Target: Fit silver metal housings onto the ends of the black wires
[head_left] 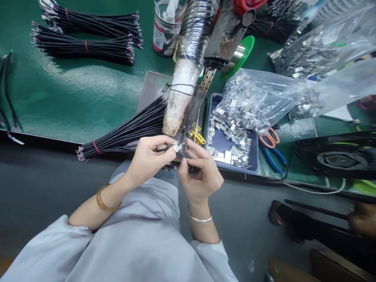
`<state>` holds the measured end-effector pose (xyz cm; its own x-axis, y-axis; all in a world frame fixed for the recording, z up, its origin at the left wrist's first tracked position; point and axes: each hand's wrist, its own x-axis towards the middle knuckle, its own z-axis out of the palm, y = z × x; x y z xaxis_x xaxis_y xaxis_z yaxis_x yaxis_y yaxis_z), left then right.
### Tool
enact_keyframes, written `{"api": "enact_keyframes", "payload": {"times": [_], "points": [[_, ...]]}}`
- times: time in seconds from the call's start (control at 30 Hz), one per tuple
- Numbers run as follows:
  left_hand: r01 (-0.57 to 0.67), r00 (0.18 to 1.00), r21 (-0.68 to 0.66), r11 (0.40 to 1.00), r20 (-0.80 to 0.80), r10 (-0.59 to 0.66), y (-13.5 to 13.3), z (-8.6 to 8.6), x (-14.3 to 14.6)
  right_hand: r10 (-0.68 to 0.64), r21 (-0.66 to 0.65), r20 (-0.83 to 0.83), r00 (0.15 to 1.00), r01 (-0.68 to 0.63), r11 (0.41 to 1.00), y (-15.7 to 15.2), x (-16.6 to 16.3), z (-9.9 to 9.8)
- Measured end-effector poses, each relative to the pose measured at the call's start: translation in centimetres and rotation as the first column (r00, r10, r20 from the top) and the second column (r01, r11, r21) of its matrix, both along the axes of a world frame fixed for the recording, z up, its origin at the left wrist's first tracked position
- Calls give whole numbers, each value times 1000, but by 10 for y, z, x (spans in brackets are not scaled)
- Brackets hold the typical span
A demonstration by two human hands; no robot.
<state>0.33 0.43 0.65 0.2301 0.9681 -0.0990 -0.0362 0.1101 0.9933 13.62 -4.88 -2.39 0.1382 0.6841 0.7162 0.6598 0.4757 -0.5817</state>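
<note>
In the head view my left hand point(152, 154) pinches the stripped end of a black cable together with a small silver metal connector point(181, 146). My right hand point(201, 168) is just to the right, its fingers curled around a thin solder wire point(197, 123) that runs up from the fingers; the wire's tip is near the connector. Beside my left hand, a bundle of black cables point(129, 125) tied with a red band lies on the bench. Above both hands stands a soldering iron point(205, 84) on a holder, next to a wrapped, flexible duct point(183, 82).
To the right is a blue tray point(254, 156) of metal connectors under a plastic bag point(258, 94). Pliers point(273, 156), a fan point(337, 156) and a green spool point(245, 55) are nearby. More cable bundles point(85, 43) and a plastic tub point(163, 31) stand behind. A person's leg point(305, 227) shows at right.
</note>
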Motion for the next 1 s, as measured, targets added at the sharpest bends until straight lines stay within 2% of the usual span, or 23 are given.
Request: {"api": "enact_keyframes", "payload": {"times": [0.13, 0.23, 0.3, 0.37, 0.43, 0.5, 0.63, 0.7, 0.87, 1.0], "points": [[70, 997, 12, 997, -20, -70, -1, 0, -3, 1, 15, 69, 998, -2, 1000, -5, 4, -4], [119, 989, 126, 985, -105, -106, -5, 0, -5, -43, -22, 7, 999, 43, 999, -8, 8, -2], [170, 974, 301, 938, -198, -113, -8, -1, -7, -57, -132, -88, 994, 45, 990, -7, 10, 3], [213, 960, 472, 855, -264, -93, -10, -3, -9, -10, -294, -207, 978, -52, 954, -5, 10, 10], [212, 960, 545, 811, -273, -68, -11, -5, -13, 62, -381, -296, 953, -178, 907, -3, 10, 15], [193, 966, 510, 838, -247, -71, -12, -6, -15, 105, -356, -275, 956, -203, 912, -2, 10, 15], [175, 978, 292, 940, -159, -132, -14, -7, -16, 60, -153, 43, 997, -53, 987, -3, 9, 7], [152, 984, 202, 967, -122, -129, -14, -7, -13, 4, -73, 106, 994, 4, 997, -4, 9, 3], [66, 998, 124, 990, -21, -64, -15, -6, -5, -82, 62, 164, 983, 73, 995, -7, 7, 2], [-19, 999, 91, 996, -31, 22, -13, -7, -1, -101, 55, 184, 978, 92, 994, -7, 3, 3]]}}
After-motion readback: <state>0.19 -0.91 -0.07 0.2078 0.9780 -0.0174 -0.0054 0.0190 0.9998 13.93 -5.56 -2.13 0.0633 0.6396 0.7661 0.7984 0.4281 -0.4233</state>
